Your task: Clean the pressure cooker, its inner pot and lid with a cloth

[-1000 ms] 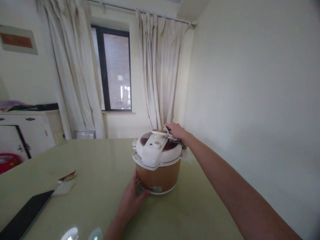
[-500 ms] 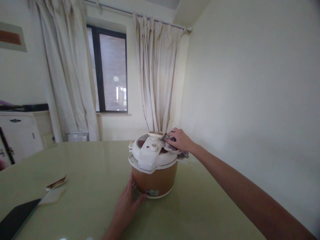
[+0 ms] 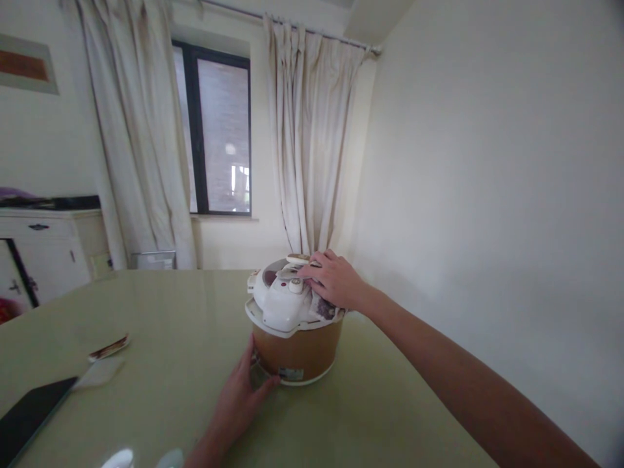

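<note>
A white-and-brown electric pressure cooker (image 3: 295,348) stands upright on the table, its lid on. Low on its left side, my left hand (image 3: 244,383) holds the body, thumb at the front near a small label and fingers round the side. On top, my right hand (image 3: 336,279) is closed over a crumpled patterned cloth (image 3: 324,308) and presses it on the lid, just behind the round valve knob (image 3: 295,285). Part of the cloth hangs over the right of the lid; the rest is under my fingers. The top handle (image 3: 297,259) shows just beyond my fingertips.
The cooker rests on a pale green glossy table (image 3: 166,312). At left lie a dark flat object (image 3: 34,416) and a small brown-and-white piece (image 3: 110,348). A white cabinet (image 3: 49,247) stands at far left; a wall (image 3: 487,195) rises on the right.
My right hand has moved left with the cloth, from the right part of the lid towards the valve knob. My left hand keeps its place on the cooker's side.
</note>
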`<state>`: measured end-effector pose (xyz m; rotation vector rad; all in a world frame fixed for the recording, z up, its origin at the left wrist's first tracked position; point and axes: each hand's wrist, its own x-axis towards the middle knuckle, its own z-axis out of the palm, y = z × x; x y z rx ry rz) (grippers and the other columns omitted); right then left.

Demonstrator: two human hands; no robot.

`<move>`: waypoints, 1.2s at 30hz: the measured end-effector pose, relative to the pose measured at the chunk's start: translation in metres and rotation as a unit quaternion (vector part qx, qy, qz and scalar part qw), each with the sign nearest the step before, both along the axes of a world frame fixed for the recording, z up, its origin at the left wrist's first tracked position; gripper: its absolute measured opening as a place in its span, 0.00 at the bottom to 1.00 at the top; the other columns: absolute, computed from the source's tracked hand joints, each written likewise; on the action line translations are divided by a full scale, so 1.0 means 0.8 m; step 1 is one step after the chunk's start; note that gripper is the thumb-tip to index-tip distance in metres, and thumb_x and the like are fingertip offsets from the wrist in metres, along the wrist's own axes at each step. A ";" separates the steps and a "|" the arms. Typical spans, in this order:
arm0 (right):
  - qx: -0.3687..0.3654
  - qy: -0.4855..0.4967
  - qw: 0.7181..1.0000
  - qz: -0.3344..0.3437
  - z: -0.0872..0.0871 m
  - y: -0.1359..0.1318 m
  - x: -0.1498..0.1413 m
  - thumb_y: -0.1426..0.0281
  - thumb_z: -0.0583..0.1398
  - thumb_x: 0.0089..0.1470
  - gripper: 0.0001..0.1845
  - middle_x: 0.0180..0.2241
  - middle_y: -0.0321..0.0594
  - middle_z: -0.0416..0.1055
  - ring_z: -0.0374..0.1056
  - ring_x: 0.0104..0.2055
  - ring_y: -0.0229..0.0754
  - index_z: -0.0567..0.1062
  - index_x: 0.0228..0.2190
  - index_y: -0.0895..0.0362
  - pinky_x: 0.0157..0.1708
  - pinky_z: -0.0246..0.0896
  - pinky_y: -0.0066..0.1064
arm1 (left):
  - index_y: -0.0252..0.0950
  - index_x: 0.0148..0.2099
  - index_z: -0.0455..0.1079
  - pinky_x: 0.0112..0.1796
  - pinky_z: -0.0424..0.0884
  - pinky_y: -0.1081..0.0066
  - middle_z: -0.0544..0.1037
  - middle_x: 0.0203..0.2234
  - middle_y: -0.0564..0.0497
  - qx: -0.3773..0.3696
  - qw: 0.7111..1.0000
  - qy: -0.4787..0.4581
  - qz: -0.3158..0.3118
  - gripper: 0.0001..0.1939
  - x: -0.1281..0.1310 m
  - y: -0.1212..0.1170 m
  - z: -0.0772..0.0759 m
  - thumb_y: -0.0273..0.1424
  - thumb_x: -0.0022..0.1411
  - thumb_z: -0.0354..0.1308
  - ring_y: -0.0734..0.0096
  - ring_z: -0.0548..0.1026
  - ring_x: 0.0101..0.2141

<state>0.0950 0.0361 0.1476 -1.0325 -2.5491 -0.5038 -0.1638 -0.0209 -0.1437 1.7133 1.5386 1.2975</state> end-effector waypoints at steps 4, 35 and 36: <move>-0.041 -0.013 0.999 0.034 0.003 -0.003 0.024 0.67 0.58 0.70 0.16 0.50 0.45 0.69 0.64 0.52 0.49 0.82 0.53 0.43 0.55 0.61 0.42 | 0.38 0.79 0.43 0.62 0.68 0.43 0.73 0.65 0.34 -0.002 1.000 -0.001 0.000 0.57 -0.001 -0.004 0.006 0.53 0.59 0.66 0.42 0.73 0.63; -0.102 -0.085 0.987 -0.087 0.021 0.129 0.033 0.65 0.60 0.65 0.16 0.44 0.46 0.78 0.71 0.47 0.49 0.85 0.49 0.50 0.49 0.61 0.34 | 0.39 0.79 0.45 0.62 0.69 0.41 0.72 0.66 0.34 0.014 1.000 -0.016 0.003 0.57 0.006 0.000 0.001 0.48 0.57 0.69 0.40 0.71 0.65; -0.099 -0.083 0.987 -0.096 0.020 0.136 0.026 0.65 0.60 0.65 0.16 0.46 0.47 0.78 0.71 0.48 0.50 0.85 0.49 0.50 0.48 0.62 0.34 | 0.38 0.79 0.45 0.62 0.69 0.41 0.72 0.66 0.34 0.011 1.000 -0.012 0.003 0.57 0.006 0.000 0.002 0.49 0.57 0.69 0.40 0.70 0.65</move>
